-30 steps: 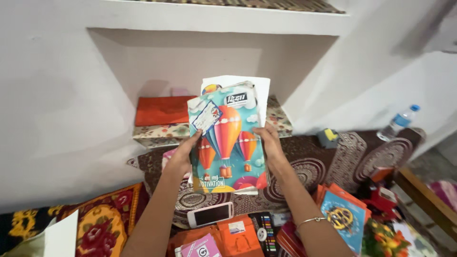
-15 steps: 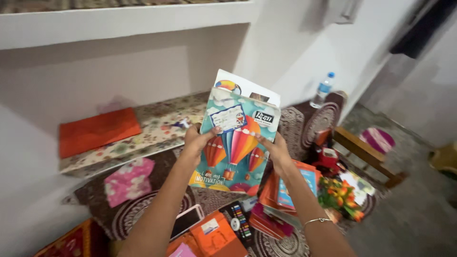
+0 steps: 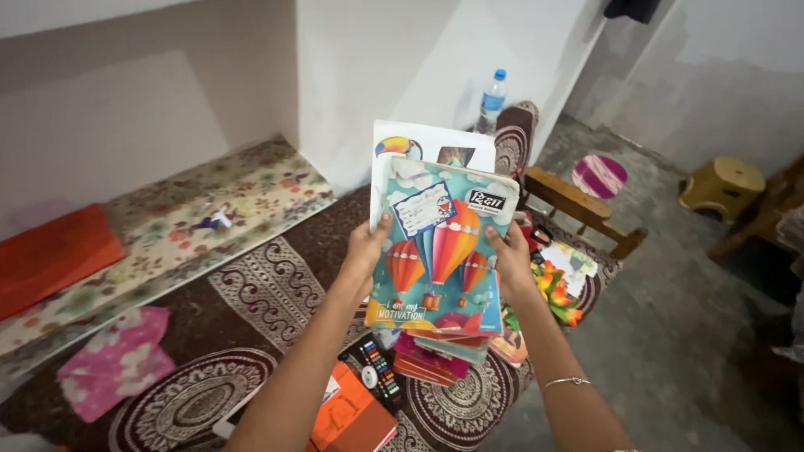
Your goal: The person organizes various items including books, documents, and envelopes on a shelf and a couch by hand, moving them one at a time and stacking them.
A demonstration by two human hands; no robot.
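Two hands are clamped on one stack: a teal notebook with hot-air balloons on its cover [image 3: 440,243] is held upright in front, with a white-covered book showing a toucan picture [image 3: 419,146] pressed behind it. The stack is carried in mid-air, above the patterned brown rug [image 3: 268,276], cover turned to the camera, probably so it can be seen. The left hand [image 3: 364,255] is closed on the notebook's left edge, thumb laid on the cover, fingers wrapped behind and hidden. The right hand [image 3: 511,259] is closed on the right edge in the same way, thumb forward. An edge grip from both sides keeps the loose books squared together, judging by the aligned edges. A thin metal bangle [image 3: 568,382] is worn on the right wrist.

Directly below the notebook, a pile of coloured books and booklets [image 3: 435,356] is lying on the rug, just beside an orange folder [image 3: 347,414] and a black strip of colour swatches [image 3: 378,368]. A bunch of orange and yellow artificial flowers [image 3: 557,289] is placed to the right of the pile. A pink floral cloth [image 3: 113,364] is spread on the rug to the left. A flat orange-red bundle [image 3: 50,255] is set on the floral-covered ledge [image 3: 226,209] against the wall. A clear plastic water bottle with a blue cap [image 3: 492,99] is stood upright by the wall behind. A low wooden bench [image 3: 582,209] and a yellow plastic stool [image 3: 722,184] are seen on the grey floor, well apart from the hands.
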